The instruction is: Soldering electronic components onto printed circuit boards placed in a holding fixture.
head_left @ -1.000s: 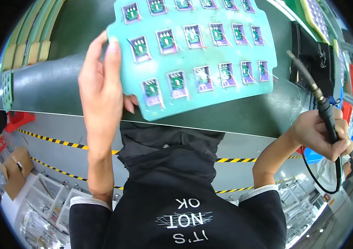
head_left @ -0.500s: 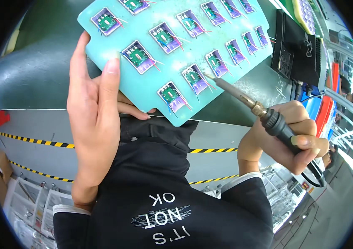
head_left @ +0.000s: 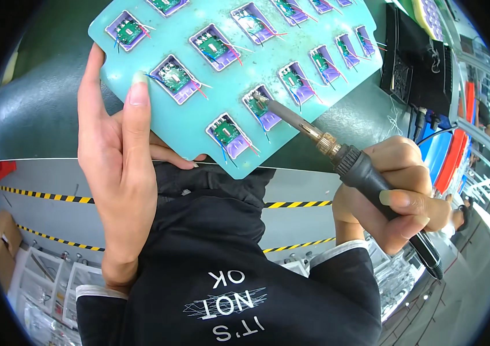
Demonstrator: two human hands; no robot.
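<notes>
2 black-and-yellow tape lines (head_left: 55, 196) cross the grey floor (head_left: 49, 216).

The head view comes from the left one of two fisheye cameras worn side by side on the person's head. It looks steeply down past the black short-sleeved shirt (head_left: 170, 268), whose chest print appears upside down, onto the dark green workbench (head_left: 43, 115). The picture is upright and unmirrored, ringed by a dark, curved rim. The lens is near enough that the left hand (head_left: 121, 153), the right hand (head_left: 412, 181) and the teal tray (head_left: 222, 89), cropped by the top edge, look large, while the grey floor (head_left: 55, 218) lies farther below.
</notes>
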